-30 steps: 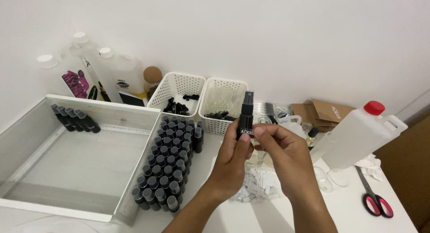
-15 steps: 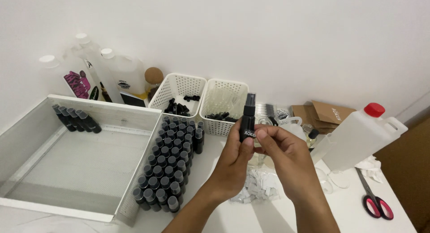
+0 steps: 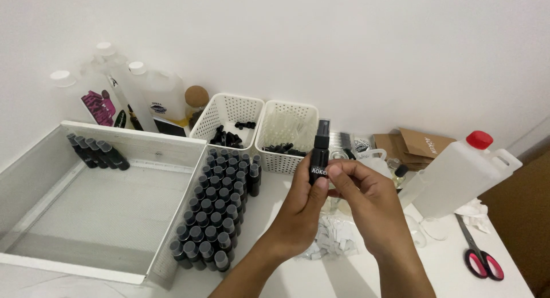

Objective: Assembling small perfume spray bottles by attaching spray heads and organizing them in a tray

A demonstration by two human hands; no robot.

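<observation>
A white desk (image 3: 355,275) against a white wall carries everything here. The biggest thing on it is a shallow white mesh tray (image 3: 103,200) at the left, with a short row of small black bottles (image 3: 97,152) lying in its far corner. Just beside its right wall stands a dense block of upright black capped bottles (image 3: 220,209). Behind them sit two white perforated plastic baskets (image 3: 258,129) holding loose black parts. To the right a large translucent jug with a red cap (image 3: 458,172) leans, and red-handled scissors (image 3: 478,255) lie near the desk's edge.

Held up over the middle of the desk is the small black spray bottle with a white label (image 3: 319,155), upright, its nozzle on top. The left hand (image 3: 301,206) has its grip clamped around the bottle's lower body. The right hand (image 3: 366,198) has its fingertips pressed together against the label side.

It looks light, rigid and smooth, so likely a little slippery. The body seems the safest place to hold it, not the thin nozzle.
</observation>
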